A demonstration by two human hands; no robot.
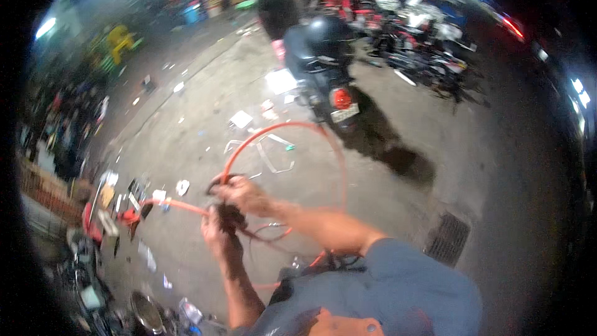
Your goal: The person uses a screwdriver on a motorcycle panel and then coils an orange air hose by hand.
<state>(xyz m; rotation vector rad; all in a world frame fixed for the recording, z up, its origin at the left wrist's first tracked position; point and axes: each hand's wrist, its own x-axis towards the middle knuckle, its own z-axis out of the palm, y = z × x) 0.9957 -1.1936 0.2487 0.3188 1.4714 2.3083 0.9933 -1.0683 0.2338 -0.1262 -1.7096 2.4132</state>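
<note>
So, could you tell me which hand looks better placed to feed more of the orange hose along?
Probably the right hand: it sits on the orange hose where the loop begins. The left hand is lower, gripping a dark blurred part.

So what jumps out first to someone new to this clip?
The orange hose looping up mid-frame from both hands: the right hand and left hand meet on it, around something dark and blurred. Just behind, a parked motorcycle shows its red tail light; tools lie scattered at left.
</note>
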